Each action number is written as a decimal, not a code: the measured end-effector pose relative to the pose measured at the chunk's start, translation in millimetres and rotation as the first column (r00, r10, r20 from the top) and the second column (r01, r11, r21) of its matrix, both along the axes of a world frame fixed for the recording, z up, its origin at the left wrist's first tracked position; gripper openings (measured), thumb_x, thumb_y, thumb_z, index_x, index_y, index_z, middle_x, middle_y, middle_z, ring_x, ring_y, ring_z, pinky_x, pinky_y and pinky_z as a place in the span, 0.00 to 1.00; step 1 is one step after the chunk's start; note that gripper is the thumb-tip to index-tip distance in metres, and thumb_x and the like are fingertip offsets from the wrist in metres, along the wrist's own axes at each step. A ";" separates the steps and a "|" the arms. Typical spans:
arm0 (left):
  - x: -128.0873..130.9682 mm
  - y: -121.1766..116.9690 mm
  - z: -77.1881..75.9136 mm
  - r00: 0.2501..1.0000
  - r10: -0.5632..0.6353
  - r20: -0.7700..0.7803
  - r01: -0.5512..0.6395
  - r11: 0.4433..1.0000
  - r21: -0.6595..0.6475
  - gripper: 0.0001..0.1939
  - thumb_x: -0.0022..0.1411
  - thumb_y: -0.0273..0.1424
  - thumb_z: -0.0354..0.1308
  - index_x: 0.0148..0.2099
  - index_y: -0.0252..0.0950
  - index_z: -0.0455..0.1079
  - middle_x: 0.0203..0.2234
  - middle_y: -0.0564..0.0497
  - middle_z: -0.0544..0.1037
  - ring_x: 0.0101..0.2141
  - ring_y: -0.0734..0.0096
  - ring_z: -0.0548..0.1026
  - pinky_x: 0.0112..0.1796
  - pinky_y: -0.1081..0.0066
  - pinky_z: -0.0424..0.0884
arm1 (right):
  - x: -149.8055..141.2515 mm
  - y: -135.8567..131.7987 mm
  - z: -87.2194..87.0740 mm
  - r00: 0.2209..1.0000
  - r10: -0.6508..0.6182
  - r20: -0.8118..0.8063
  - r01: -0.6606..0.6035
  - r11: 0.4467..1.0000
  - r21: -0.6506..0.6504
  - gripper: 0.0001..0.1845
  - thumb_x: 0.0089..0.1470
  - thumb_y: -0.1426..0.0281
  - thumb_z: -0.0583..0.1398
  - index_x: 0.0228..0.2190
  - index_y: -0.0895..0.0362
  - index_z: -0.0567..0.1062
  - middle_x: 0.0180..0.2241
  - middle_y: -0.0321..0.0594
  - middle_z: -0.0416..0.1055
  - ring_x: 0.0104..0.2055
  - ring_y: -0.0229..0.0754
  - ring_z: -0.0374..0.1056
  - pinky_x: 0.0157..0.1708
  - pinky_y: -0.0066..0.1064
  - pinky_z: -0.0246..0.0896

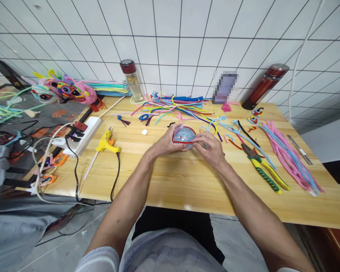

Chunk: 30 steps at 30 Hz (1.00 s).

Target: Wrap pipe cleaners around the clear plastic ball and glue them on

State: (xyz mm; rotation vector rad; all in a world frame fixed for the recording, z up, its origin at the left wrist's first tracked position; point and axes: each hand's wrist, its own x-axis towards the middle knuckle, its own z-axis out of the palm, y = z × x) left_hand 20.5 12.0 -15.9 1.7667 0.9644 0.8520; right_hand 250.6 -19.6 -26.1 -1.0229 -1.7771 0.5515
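Observation:
My left hand cups a clear blue ball from its left side, just above the wooden table. A red pipe cleaner runs around the ball. From the right, my right hand meets the ball, its fingers pinched on the red pipe cleaner at the ball's edge. Both hands are closed around what they hold.
A yellow glue gun and a white power strip lie at left. Piles of coloured pipe cleaners spread behind and at right. Green-yellow pliers, two bottles and a phone stand around.

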 end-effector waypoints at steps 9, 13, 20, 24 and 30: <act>0.2 -3.2 8.0 1.000 0.009 0.000 -0.009 0.996 -0.087 0.53 0.53 0.46 0.73 0.72 0.34 0.54 0.70 0.35 0.62 0.70 0.42 0.63 0.69 0.49 0.60 | 2.6 2.4 -2.6 0.998 0.028 0.051 -0.035 0.989 0.141 0.05 0.62 0.67 0.65 0.36 0.47 0.83 0.39 0.40 0.80 0.42 0.46 0.76 0.45 0.44 0.74; -3.3 -2.9 9.6 1.000 -0.025 -0.017 0.024 0.998 -0.064 0.55 0.49 0.44 0.75 0.73 0.36 0.54 0.69 0.37 0.64 0.69 0.42 0.64 0.69 0.49 0.61 | 3.9 2.6 -3.2 0.998 0.037 0.059 -0.047 0.981 0.190 0.05 0.62 0.70 0.65 0.37 0.47 0.83 0.39 0.39 0.80 0.43 0.46 0.77 0.46 0.44 0.74; -17.5 3.9 1.1 0.982 -0.187 -0.032 0.185 0.981 -0.058 0.64 0.48 0.37 0.76 0.79 0.36 0.45 0.75 0.35 0.54 0.74 0.43 0.56 0.72 0.49 0.55 | 8.2 3.5 -0.8 0.995 0.017 0.098 -0.037 0.978 0.205 0.06 0.62 0.70 0.65 0.36 0.48 0.83 0.40 0.40 0.80 0.44 0.46 0.77 0.47 0.45 0.73; -21.8 7.8 -4.9 0.974 -0.219 -0.054 0.217 0.976 -0.036 0.65 0.49 0.36 0.76 0.80 0.41 0.41 0.78 0.39 0.47 0.76 0.43 0.49 0.73 0.48 0.52 | 10.8 3.8 1.4 0.991 0.004 0.137 -0.031 0.979 0.199 0.05 0.61 0.69 0.65 0.36 0.48 0.83 0.41 0.42 0.80 0.45 0.47 0.77 0.49 0.46 0.73; -21.6 7.2 -2.4 0.983 -0.182 -0.025 0.180 0.982 -0.061 0.62 0.52 0.44 0.76 0.80 0.41 0.46 0.78 0.40 0.48 0.76 0.41 0.50 0.73 0.46 0.51 | 13.8 3.6 4.4 0.983 -0.006 0.182 -0.032 0.978 0.207 0.05 0.61 0.69 0.65 0.36 0.48 0.83 0.42 0.42 0.80 0.45 0.49 0.77 0.49 0.47 0.74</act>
